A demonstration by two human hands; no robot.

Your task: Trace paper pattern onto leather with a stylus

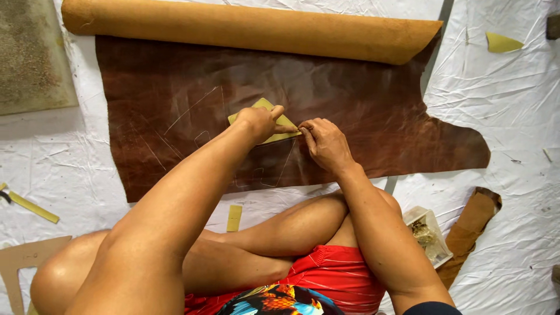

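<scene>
A large brown leather hide [361, 111] lies spread on white sheeting, its far end rolled up into a tan roll [251, 26]. My left hand [261, 121] presses a small yellow card template [263, 105] flat on the leather. My right hand [324, 142] sits at the template's right edge with its fingers pinched together; a thin marking tool may be in them, but I cannot make it out. Faint white traced lines [192, 108] show on the leather to the left of the template.
My crossed bare legs [280, 233] rest at the hide's near edge. A yellow strip [234, 217] lies by my knee, another strip [34, 207] at far left. A clear plastic box [429, 233] and a folded tan leather piece [472, 224] lie at right. A cardboard pattern [23, 259] sits bottom left.
</scene>
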